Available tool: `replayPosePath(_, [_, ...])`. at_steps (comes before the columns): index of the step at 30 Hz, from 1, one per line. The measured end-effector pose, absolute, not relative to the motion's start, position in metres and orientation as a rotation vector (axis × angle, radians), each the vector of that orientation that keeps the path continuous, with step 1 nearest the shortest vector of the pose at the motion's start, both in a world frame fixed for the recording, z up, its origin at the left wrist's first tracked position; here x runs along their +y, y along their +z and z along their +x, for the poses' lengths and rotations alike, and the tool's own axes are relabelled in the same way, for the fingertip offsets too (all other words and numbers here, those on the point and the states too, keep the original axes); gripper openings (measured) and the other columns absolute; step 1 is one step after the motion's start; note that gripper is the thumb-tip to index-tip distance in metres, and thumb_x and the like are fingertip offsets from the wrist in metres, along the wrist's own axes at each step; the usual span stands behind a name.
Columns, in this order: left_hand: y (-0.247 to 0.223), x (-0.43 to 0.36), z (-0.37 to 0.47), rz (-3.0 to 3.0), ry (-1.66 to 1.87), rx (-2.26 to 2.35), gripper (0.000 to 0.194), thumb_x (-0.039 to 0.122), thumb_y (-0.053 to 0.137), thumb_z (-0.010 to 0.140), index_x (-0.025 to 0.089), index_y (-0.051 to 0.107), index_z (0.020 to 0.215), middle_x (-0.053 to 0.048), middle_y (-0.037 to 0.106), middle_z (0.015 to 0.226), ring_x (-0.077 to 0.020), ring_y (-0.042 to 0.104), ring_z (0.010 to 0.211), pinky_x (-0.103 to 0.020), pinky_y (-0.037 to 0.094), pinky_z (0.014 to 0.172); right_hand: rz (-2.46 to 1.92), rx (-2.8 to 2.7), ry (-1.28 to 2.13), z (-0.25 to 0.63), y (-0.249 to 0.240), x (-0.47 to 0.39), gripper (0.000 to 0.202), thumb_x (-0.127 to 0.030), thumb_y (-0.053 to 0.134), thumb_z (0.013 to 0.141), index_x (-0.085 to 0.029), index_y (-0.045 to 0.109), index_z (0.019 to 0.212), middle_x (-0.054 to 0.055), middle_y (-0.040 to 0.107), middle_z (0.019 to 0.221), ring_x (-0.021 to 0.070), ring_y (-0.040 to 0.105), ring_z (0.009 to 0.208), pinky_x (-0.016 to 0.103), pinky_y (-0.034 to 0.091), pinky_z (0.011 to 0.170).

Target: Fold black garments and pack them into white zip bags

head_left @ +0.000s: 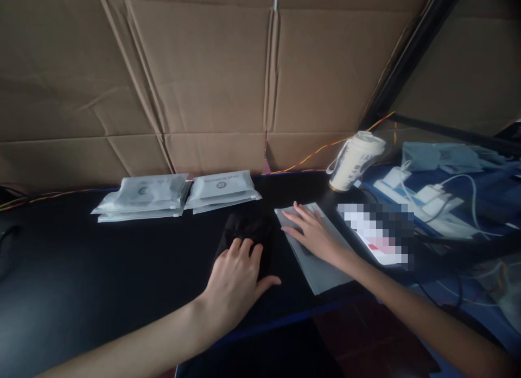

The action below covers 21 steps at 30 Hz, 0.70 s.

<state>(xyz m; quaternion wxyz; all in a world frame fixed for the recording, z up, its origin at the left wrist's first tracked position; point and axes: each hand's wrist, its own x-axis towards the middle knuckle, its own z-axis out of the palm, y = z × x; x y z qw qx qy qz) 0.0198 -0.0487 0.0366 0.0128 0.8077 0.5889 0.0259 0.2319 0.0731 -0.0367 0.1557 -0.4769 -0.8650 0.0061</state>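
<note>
My left hand (238, 272) is over a folded black cloth item (240, 226) on the dark table. Its fingers curl down onto the cloth, with the thumb sticking out to the right. The fingertips are hidden, and the cloth barely stands out against the black surface. To the right, my right hand (311, 231) lies on a stack of frosted plastic bags (317, 272), fingers spread and nearly flat. The bags lie slanted near the table's front edge.
Two piles of filled frosted pouches, the left pile (142, 196) and the right pile (222, 189), lie along the back. A white cup (356, 161) stands at the back right. Beside it are a blurred-out phone-like object (374, 237) and power strips (427, 204) with cables. Cardboard (211, 68) walls the back.
</note>
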Motion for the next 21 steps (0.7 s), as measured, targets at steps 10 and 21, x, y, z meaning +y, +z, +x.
replayPosePath(10, [0.044,-0.030,0.028,2.525,0.042,1.614,0.020,0.022,0.051,0.092,0.013,0.067,0.101,-0.013,0.067,0.101,-0.0273,0.064,0.094,-0.039,0.051,0.083,-1.525,-2.430,0.000,0.239,-0.041,0.075,0.053,-0.058,0.030,0.093,-0.030,0.046,0.136,0.012,0.036,0.148,0.0305,0.028,0.138,0.063,0.023,0.105])
replayPosePath(21, [0.018,-0.046,-0.040,0.982,1.011,1.501,0.034,0.046,0.054,0.083,0.020,0.050,0.104,-0.001,0.056,0.093,-0.0168,0.061,0.086,-0.030,0.054,0.074,-1.288,-2.390,-0.228,0.248,-0.026,0.072,0.042,-0.045,0.045,0.093,-0.018,0.058,0.122,0.016,0.050,0.138,0.0299,0.048,0.126,0.057,0.029,0.106])
